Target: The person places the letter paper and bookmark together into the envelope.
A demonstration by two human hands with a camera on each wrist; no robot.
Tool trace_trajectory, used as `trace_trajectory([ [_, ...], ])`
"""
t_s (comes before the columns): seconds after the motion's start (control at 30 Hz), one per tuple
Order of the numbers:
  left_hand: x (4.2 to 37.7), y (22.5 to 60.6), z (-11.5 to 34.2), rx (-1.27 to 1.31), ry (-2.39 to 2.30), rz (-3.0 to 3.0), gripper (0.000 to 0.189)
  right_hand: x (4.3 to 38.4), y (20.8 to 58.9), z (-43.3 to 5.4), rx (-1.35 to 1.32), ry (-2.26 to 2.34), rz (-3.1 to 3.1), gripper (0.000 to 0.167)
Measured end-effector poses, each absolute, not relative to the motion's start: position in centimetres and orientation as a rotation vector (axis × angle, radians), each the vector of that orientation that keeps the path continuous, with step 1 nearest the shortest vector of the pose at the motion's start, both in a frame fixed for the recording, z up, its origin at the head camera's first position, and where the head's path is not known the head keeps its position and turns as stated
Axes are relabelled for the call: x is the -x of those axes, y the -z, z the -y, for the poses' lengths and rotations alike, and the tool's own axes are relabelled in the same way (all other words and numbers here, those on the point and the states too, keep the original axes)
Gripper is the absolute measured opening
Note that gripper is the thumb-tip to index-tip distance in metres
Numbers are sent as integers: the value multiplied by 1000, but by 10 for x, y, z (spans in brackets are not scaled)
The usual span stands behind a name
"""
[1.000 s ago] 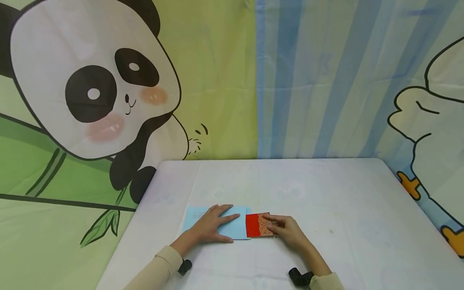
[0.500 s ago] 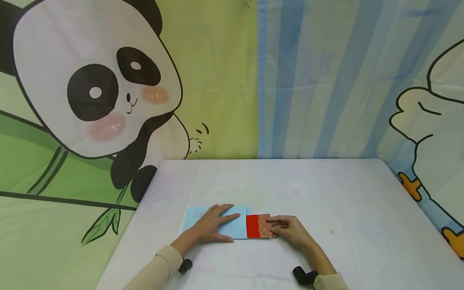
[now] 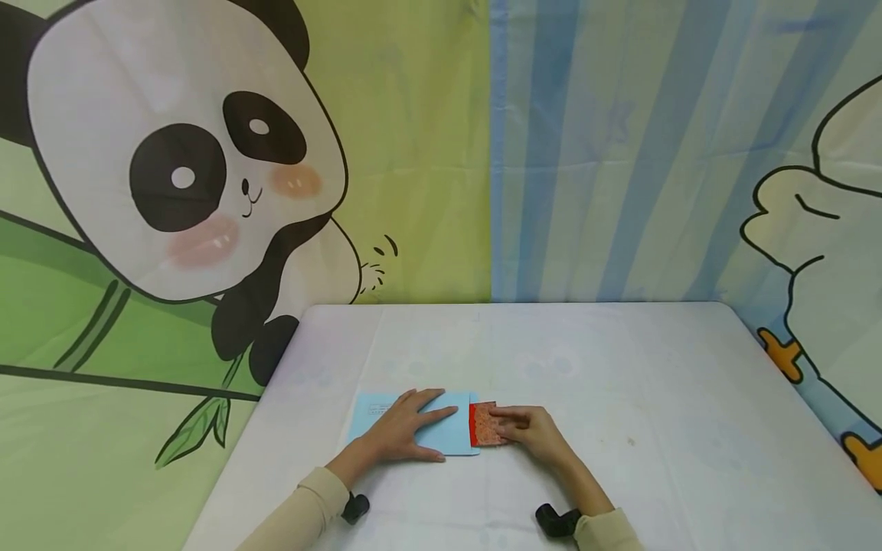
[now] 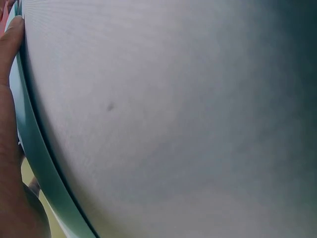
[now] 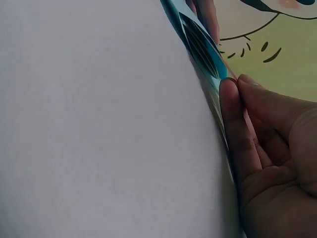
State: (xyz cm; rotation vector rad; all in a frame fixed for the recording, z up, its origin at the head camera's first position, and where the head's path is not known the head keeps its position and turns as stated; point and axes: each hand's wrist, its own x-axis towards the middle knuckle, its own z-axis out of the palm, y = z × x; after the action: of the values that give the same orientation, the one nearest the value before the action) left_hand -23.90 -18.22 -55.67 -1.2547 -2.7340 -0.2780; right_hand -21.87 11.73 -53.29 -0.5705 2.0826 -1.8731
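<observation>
Flat on the white table (image 3: 620, 367) lies a light blue paper envelope (image 3: 441, 438), small print near its far left corner. My left hand (image 3: 400, 428) rests on it with fingers spread. From the envelope's right end sticks out a red card (image 3: 485, 425), mostly its grainy orange part and a thin red strip; the rest is hidden in or under the blue paper. My right hand (image 3: 536, 432) pinches the card's right end between thumb and fingers. In the right wrist view, the envelope's end (image 5: 198, 47) gapes slightly and shows several thin layers, with the fingertips right at it.
Behind the table hangs a printed curtain (image 3: 413, 153) with a panda and stripes. Black wrist devices (image 3: 556, 522) sit by both sleeves. The table's far edge (image 3: 517, 304) meets the curtain.
My right hand first shifts slightly right along the card, then moves left with it. Less of the card's red part shows beside the envelope now. My left hand stays in place.
</observation>
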Motion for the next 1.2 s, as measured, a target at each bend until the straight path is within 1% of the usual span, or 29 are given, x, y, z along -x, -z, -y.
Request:
trace_trajectory([
  [0.17, 239, 557, 181, 1253, 281, 2728, 84, 219, 533, -107, 602, 1886, -2053, 34],
  [0.33, 239, 556, 180, 1260, 276, 2725, 84, 219, 536, -101, 621, 1866, -2119, 32],
  [0.57, 239, 553, 181, 1266, 278, 2703, 84, 221, 557, -100, 546, 1846, -2272, 32],
  [0.77, 238, 553, 182, 1263, 287, 2720, 84, 223, 565, -95, 525, 1862, -2318, 31],
  [0.87, 238, 554, 181, 1263, 284, 2718, 84, 223, 565, -92, 545, 1845, -2378, 28],
  [1.1, 238, 556, 181, 1254, 288, 2721, 84, 209, 531, -81, 616, 1785, -2480, 28],
  [1.2, 239, 557, 182, 1256, 293, 2714, 84, 215, 544, -78, 620, 1798, -2498, 30],
])
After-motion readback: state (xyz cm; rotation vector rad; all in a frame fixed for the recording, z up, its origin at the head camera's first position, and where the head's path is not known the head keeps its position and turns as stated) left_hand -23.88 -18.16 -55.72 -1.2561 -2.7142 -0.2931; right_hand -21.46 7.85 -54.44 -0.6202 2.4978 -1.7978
